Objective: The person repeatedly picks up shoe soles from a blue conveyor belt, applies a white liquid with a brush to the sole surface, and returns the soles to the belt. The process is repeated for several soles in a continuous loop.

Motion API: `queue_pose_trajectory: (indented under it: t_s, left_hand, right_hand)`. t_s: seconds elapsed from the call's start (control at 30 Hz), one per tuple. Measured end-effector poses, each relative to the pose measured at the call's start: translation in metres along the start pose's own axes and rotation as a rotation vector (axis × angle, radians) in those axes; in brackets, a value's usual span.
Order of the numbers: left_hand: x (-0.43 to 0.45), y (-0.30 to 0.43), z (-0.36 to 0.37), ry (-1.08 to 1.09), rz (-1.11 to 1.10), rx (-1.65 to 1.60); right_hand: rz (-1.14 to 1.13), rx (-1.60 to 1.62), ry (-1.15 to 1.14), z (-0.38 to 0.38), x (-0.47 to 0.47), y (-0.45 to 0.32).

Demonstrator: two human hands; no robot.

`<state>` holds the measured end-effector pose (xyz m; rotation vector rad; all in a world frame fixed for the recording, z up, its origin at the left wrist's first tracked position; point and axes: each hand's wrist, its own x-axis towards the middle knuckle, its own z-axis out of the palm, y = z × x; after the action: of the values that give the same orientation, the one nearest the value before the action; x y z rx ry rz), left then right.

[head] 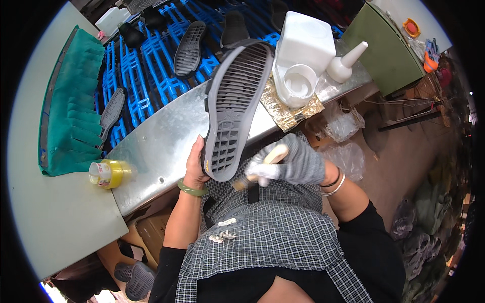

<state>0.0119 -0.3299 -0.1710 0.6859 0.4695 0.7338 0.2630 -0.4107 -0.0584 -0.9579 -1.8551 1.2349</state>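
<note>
My bare left hand [196,163] holds a grey and black shoe sole [235,110] by its heel end, its ribbed and gridded face turned towards me. In a knitted grey glove, my right hand [286,161] grips a brush [276,154] by its pale handle. The bristles point down and left, just beside the heel of the sole, and are slightly blurred. Beyond the right hand, a cut-open white plastic container [307,41] with a round cup-like opening rests on a tape-covered board [282,113]. A white squeeze bottle with a nozzle [343,68] stands to its right.
A metal ledge [159,140] runs along a blue slatted conveyor [151,72] carrying more soles [189,49]. Yellow tape rolls [113,173] lie at the left, near a green fringed curtain [72,110]. A green cabinet [382,49] stands at right; plastic bags [344,159] lie below.
</note>
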Motion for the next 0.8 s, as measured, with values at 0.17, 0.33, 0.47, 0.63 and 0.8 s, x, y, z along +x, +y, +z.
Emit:
queue_pose_trajectory:
  t_s: [0.17, 0.33, 0.47, 0.63, 0.8]
  left_hand:
    - [0.007, 0.004, 0.002, -0.025, 0.042, -0.002]
    - [0.012, 0.001, -0.003, 0.060, 0.048, -0.103]
    - [0.021, 0.020, -0.011, 0.136, 0.033, -0.164]
    - [0.051, 0.050, -0.025, -0.583, 0.025, -0.727]
    - [0.011, -0.021, 0.018, -0.111, -0.023, -0.506]
  right_hand:
    - [0.060, 0.221, 0.195, 0.010, 0.001, 0.010]
    - [0.050, 0.077, 0.529, 0.006, -0.006, 0.016]
    - [-0.296, 1.374, 0.733, -0.052, -0.020, 0.021]
    - [-0.533, 1.094, 1.102, -0.115, -0.051, 0.014]
    - [-0.199, -0.441, 1.003, -0.129, -0.060, 0.026]
